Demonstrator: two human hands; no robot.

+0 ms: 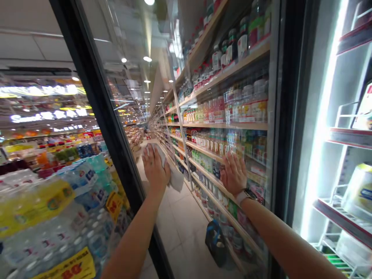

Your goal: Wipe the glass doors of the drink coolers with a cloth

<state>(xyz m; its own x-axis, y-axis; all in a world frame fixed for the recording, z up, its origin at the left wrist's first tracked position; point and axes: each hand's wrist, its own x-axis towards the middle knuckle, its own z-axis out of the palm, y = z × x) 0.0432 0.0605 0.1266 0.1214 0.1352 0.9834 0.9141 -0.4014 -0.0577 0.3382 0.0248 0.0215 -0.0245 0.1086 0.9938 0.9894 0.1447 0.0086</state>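
Observation:
In front of me stands a glass door (pixel 100 89) with a black frame, part of a lit upright cooler. My left hand (pixel 155 166) lies flat with a whitish-grey cloth (pixel 176 179) under its palm and fingers, held against the pane. One loose corner of the cloth hangs out to the right below the thumb. Further right, my right hand (pixel 234 174) rests on the same glass with its fingers extended and holds nothing. A watch (pixel 247 194) is on the right wrist.
Cooler shelves (pixel 338 217) with packaged goods are at the right edge. Stacked packs of bottled water (pixel 84 217) with yellow price signs fill the lower left. Shelves of bottled drinks (pixel 226 112) and a dark bag (pixel 215 242) on the floor show in the pane.

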